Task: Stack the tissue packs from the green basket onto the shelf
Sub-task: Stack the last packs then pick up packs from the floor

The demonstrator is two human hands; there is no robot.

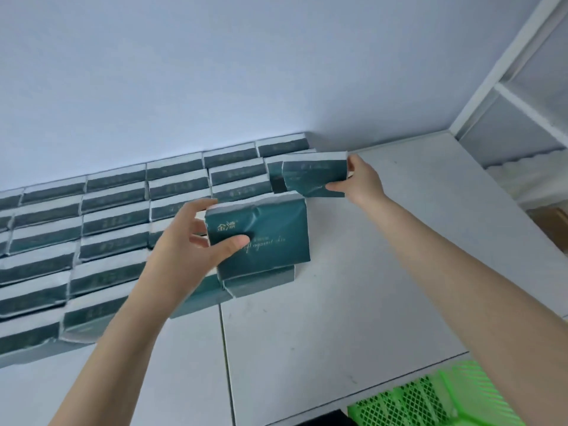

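Here both hands (196, 241) (359, 179) hold tissue packs (264, 235).

Bright, even light; soft blur, wide-angle edge distortion.

Bare left grip (196, 241), bare right grip (364, 179).

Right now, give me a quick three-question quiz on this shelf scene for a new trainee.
1. True or false: the left hand holds nothing.
2. The right hand holds a second pack. Where? A) on the floor, B) at the right end of the stacked rows, C) on the left arm.
3. Fill in: the stacked packs stand on the white ____.
Key: 1 false, it grips a tissue pack. 2 B. 3 shelf.
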